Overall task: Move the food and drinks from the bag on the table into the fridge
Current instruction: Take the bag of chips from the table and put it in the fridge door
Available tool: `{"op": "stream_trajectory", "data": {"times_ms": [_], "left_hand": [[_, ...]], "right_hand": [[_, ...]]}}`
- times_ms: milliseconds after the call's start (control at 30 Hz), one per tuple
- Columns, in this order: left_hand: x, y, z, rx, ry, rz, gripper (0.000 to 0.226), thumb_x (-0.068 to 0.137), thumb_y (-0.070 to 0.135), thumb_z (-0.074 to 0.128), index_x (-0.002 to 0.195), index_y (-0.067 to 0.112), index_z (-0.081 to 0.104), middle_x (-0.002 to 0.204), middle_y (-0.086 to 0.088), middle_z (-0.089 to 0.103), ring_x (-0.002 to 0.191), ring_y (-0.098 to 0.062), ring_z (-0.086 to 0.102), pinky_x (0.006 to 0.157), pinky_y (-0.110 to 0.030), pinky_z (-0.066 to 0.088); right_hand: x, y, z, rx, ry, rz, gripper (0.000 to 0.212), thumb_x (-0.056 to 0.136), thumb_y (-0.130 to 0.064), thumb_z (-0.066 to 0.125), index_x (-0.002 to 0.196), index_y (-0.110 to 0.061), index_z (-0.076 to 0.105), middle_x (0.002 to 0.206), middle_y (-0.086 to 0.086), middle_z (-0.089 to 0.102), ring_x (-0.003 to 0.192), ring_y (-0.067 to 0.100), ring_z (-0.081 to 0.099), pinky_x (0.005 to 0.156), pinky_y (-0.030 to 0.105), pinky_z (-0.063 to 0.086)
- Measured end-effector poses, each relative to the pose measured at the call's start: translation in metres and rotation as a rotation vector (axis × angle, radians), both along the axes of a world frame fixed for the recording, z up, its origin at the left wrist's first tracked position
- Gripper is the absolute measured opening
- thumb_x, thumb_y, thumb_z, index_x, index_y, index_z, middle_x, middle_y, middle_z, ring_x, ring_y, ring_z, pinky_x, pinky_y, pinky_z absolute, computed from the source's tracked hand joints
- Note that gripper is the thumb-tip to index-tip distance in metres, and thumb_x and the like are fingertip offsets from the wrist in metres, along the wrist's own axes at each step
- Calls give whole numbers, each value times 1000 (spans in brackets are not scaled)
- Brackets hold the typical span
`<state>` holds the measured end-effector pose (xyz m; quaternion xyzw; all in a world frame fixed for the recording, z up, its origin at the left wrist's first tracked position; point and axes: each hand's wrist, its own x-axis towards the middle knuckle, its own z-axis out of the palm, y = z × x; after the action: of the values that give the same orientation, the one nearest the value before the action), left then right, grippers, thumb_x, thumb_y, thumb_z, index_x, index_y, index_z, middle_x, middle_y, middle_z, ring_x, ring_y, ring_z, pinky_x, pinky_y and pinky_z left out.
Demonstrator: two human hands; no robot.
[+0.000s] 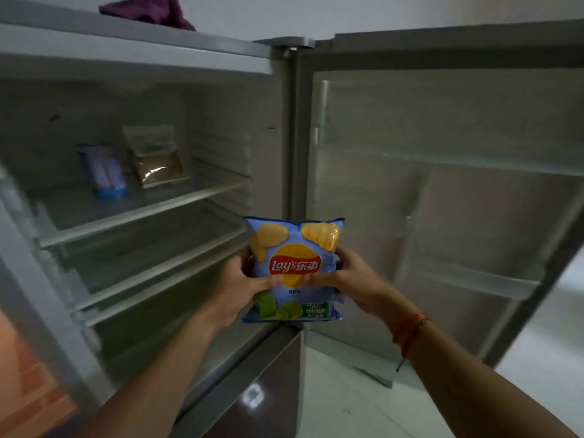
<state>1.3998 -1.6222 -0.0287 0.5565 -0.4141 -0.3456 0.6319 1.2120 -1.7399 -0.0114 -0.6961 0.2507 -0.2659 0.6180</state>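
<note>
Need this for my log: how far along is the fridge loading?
Done: door open; a blue pouch and a brown packet sit on the top shelf. In hand: left hand and right hand hold a chip bag outside the fridge. Left: shelving it; the table's bag is out of view.

One chip bag [292, 263]; one blue pack [102, 172]; one brown pouch [156, 159]; one cloth [148, 9].

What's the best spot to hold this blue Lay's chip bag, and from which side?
Take the blue foil Lay's chip bag by its side edges at mid-height, from left and right together: it is upright and puffed, so a light side hold avoids crushing the middle.
</note>
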Motion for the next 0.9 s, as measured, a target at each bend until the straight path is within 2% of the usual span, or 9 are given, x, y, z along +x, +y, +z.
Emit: {"op": "stream_trajectory", "data": {"times_ms": [133,233,367,467,567,633,767,900], "left_hand": [[-31,-20,1,-32,6,-158,59,71,-4,80,125,7,59,115,-9,72,103,-23,70,83,-35,59],[-63,-33,1,-52,25,-261,56,69,-5,80,120,9,61,110,-8,74,101,-24,71,78,-33,59],[-113,-46,8,-100,29,-373,50,71,-9,76,114,12,62,104,-3,75,94,-19,72,72,-26,58],[-147,-53,14,-116,11,-453,51,70,-4,78,114,16,62,106,-1,75,98,-20,72,75,-29,58],[-179,-58,19,-126,-7,-505,50,73,-7,76,114,16,62,107,-2,75,100,-22,71,76,-30,58],[-199,-60,23,-136,-7,-519,51,69,-1,79,115,17,62,109,-2,74,100,-22,71,77,-32,59],[-224,-66,31,-135,-17,-516,51,73,-1,79,118,15,62,114,-8,71,102,-24,70,83,-41,59],[-236,-73,42,-148,-27,-517,51,71,3,82,118,14,62,113,-7,72,101,-23,70,83,-40,59]], "right_hand": [[-49,12,7,-25,7,-155,59,76,6,81,124,-22,62,104,-1,78,96,16,75,73,27,60],[-88,21,10,-41,15,-261,60,76,7,81,123,-25,62,101,-3,78,92,15,75,68,25,59],[-141,29,16,-67,30,-386,60,76,4,83,124,-26,62,103,1,78,92,18,76,67,29,60],[-179,38,21,-81,29,-451,61,76,3,82,127,-24,62,104,1,78,92,17,76,68,27,60],[-214,45,24,-84,26,-502,55,78,3,81,118,-29,63,97,-5,78,88,14,76,66,25,59],[-234,47,28,-96,24,-523,53,79,4,80,115,-32,63,96,-7,78,88,14,76,68,26,60],[-258,48,38,-128,22,-545,53,81,0,79,119,-31,60,104,-4,76,93,16,75,71,29,60],[-270,43,47,-155,8,-568,54,81,-4,79,122,-32,58,106,-4,74,92,16,75,70,29,60]]}}
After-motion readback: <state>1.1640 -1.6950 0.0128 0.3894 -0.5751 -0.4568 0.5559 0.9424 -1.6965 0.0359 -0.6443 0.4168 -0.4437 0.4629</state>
